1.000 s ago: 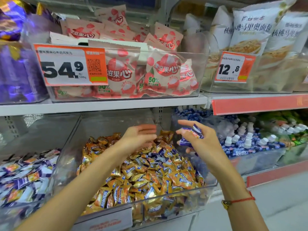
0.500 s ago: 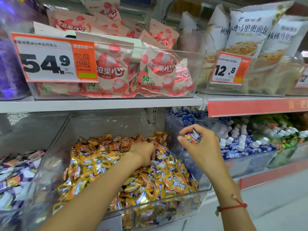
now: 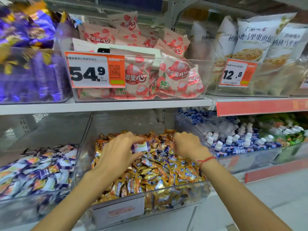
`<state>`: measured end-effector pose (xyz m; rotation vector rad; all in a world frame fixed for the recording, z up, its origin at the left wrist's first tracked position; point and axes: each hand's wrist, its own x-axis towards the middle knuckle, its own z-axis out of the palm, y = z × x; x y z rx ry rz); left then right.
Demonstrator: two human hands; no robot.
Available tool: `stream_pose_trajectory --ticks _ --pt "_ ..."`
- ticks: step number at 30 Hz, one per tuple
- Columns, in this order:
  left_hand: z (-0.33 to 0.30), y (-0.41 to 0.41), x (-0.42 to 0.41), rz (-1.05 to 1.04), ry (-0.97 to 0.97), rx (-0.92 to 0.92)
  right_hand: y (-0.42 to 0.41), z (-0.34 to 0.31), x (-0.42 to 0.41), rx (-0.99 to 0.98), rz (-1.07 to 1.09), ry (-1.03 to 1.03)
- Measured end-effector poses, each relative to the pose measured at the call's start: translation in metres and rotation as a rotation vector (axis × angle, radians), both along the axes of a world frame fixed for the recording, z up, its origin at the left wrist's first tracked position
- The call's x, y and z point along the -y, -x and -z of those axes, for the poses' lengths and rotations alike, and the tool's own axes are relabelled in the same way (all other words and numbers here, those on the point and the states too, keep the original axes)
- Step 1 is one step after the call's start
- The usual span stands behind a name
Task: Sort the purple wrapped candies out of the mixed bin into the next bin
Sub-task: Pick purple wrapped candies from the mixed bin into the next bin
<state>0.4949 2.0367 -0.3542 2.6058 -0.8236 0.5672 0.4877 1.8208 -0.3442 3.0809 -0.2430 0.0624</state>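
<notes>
Clear bins are sitting in rows on white shop shelves (image 3: 106, 106). Over the mixed bin (image 3: 175, 189) of orange candies, the left hand (image 3: 116, 154) is pinching a purple-and-white candy (image 3: 140, 147); the right hand (image 3: 188, 145) is curling down into the pile, grip unclear.

Clear glossy plastic bin (image 3: 175, 191), shiny foil candy wrappers (image 3: 166, 172)
</notes>
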Motion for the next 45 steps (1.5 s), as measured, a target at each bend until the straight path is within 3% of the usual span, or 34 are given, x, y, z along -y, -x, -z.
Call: stream_pose_trajectory --ticks 3,6,9,14,20,24,26,29,31,34,36,41,45 --pt "-0.001 0.005 -0.010 -0.056 -0.046 -0.021 -0.016 0.013 -0.011 -0.256 0.060 0.134" --pt "-0.003 0.009 -0.017 -0.057 -0.056 -0.038 -0.030 0.020 -0.014 -0.282 0.045 0.038" --pt "-0.004 0.011 -0.022 -0.050 -0.015 -0.078 -0.030 0.013 -0.008 -0.223 0.006 -0.225" --pt "-0.009 0.020 -0.020 -0.023 0.120 -0.122 0.007 -0.013 -0.020 0.053 -0.080 -0.967" --pt "-0.027 0.064 -0.073 -0.057 0.382 -0.001 0.034 -0.022 -0.077 0.178 -0.178 -1.170" --pt "-0.025 0.070 -0.156 -0.355 0.455 0.081 0.030 -0.033 -0.157 0.247 -0.572 -1.089" --pt "-0.018 0.056 -0.196 -0.476 0.432 0.074 0.017 -0.031 -0.205 0.295 -0.772 -0.892" --pt "-0.009 0.031 -0.239 -0.591 0.311 -0.033 -0.010 -0.016 -0.270 0.334 -0.832 -0.514" --pt "-0.003 0.020 -0.258 -0.595 0.211 -0.199 -0.026 -0.005 -0.297 0.200 -0.775 -0.339" --pt "0.002 0.018 -0.273 -0.532 0.085 -0.318 -0.039 0.005 -0.306 -0.244 -0.678 -0.097" --pt "0.001 0.022 -0.273 -0.497 0.095 -0.294 -0.033 0.002 -0.297 -0.258 -0.696 -0.080" --pt "-0.016 0.040 -0.230 -0.385 0.285 -0.038 0.024 -0.018 -0.232 0.168 -0.836 -0.245" --pt "-0.035 0.047 -0.147 -0.143 0.389 0.066 0.064 -0.017 -0.146 0.343 -0.739 -0.313"
